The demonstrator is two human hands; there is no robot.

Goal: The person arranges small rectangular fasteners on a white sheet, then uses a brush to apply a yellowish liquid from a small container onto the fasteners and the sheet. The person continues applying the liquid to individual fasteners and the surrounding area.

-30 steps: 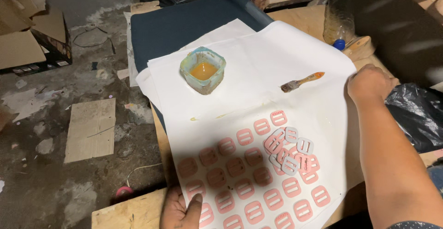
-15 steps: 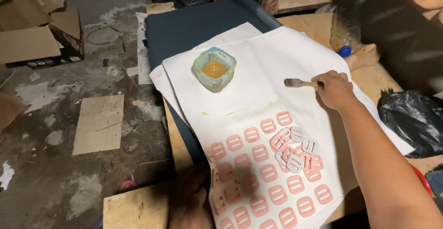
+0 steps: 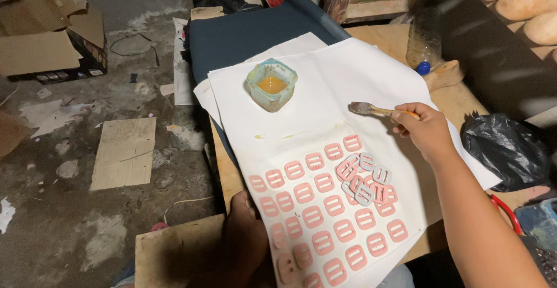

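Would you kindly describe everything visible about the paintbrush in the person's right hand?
The paintbrush is small, with dark, slightly splayed bristles and a pale wooden handle that shows an orange end. The right hand grips the handle, hiding most of it. The brush lies nearly level, bristles pointing left, raised over the white paper sheet. Its bristles appear to touch nothing. The cup of amber liquid sits apart, to its left.

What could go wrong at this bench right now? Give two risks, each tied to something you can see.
1. The right hand holds the brush over the white paper sheet; a drip might stain it or the pink buckle pieces.
2. The open cup of amber liquid sits near the sheet's far edge; tugging the paper, which the left hand pins, could tip it.
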